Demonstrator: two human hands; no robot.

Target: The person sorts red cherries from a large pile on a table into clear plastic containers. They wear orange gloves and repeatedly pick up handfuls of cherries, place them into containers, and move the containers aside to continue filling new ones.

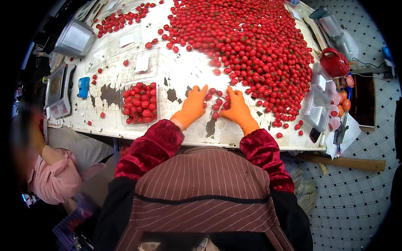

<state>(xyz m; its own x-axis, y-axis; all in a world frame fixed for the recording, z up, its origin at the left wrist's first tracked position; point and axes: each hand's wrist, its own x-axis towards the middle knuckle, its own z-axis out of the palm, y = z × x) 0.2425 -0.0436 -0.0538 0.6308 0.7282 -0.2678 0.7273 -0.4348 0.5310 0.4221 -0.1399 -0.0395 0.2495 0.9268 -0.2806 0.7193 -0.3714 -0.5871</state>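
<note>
Both my hands wear orange gloves and rest near the table's front edge, cupped around a small group of cherry tomatoes (219, 101). My left hand (190, 106) is at the group's left side, its fingers stretched out and apart. On the other side my right hand (238, 109) has its thumb and fingers spread, touching or very close to the nearest tomatoes. Neither hand visibly grips anything. Beyond them spreads a large heap of red cherry tomatoes (259, 54). Left of my left hand, a clear plastic box (122, 94) is filled with tomatoes (140, 102).
Empty clear boxes (144, 62) lie behind the filled one; others are stacked at the far left (75, 38) and right (317, 104). A scale (60, 94) and a blue object (83, 87) stand left. A red jug (334, 61) is right. A person's pink sleeve (58, 178) shows at left.
</note>
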